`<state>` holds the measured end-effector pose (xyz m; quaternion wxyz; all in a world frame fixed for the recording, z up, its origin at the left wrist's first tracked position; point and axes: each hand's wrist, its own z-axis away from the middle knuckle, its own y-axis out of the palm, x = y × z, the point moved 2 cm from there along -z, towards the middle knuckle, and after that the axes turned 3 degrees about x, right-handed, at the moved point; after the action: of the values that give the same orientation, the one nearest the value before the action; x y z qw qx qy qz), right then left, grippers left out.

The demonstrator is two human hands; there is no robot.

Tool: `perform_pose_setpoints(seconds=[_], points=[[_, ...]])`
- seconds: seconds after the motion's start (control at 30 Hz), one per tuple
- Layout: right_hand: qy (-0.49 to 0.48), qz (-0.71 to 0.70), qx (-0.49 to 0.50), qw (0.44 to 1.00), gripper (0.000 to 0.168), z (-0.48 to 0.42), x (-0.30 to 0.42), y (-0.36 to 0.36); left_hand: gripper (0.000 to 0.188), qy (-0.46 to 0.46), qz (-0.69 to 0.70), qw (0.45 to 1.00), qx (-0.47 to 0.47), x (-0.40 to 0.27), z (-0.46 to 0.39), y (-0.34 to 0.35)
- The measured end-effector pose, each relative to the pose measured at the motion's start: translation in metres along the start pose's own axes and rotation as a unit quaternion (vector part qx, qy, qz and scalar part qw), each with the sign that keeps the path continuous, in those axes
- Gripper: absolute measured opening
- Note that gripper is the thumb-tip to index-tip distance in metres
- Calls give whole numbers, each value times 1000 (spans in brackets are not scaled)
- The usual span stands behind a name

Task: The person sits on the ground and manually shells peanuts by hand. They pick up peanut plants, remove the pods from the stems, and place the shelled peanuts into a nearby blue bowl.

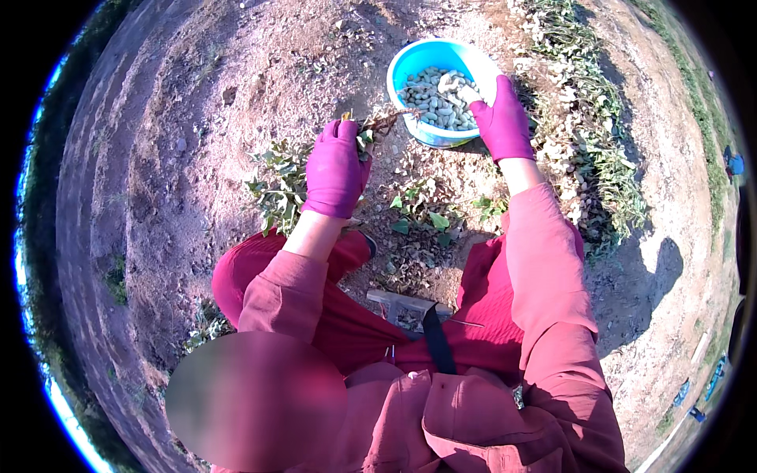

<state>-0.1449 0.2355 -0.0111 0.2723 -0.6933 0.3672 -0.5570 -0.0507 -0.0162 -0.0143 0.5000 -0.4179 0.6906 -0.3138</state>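
Note:
My left hand point(337, 168), in a purple glove, is closed around a bunch of uprooted peanut plant point(281, 186). The leaves hang on its left side, and dry root ends point(383, 123) stick out to the right, towards the bucket. A bright blue plastic bucket point(440, 138) stands on the soil in front of me, partly filled with peanuts in their shells point(434, 100). My right hand point(505, 124), also gloved in purple, is at the bucket's right rim, its thumb side over the peanuts. Glare washes out its fingers, so I cannot tell whether it holds anything.
A long row of pulled peanut plants point(597, 124) lies on the soil to the right. Loose leaves point(426, 219) litter the ground between my legs, near a small wooden piece point(402, 300). Ridged bare soil point(159, 148) stretches left. Small blue objects point(698, 414) are far right.

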Motion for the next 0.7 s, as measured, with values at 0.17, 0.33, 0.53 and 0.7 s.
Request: perform_pose_setpoints(seconds=[0.17,0.33,0.53,0.7], points=[[-71,-76,-18,994,41,20,17,-7,35,-45,45,998,-4,9,-1,-13],[-42,-143,-25,989,32,31,14,-24,27,35,-33,994,-96,4,-9,-63],[-70,-215,-55,973,22,85,20,-81,30,-12,-230,943,-239,57,25,-187],[-28,-141,-183,973,22,165,-49,-145,46,-297,-432,844,-109,196,154,-293]])
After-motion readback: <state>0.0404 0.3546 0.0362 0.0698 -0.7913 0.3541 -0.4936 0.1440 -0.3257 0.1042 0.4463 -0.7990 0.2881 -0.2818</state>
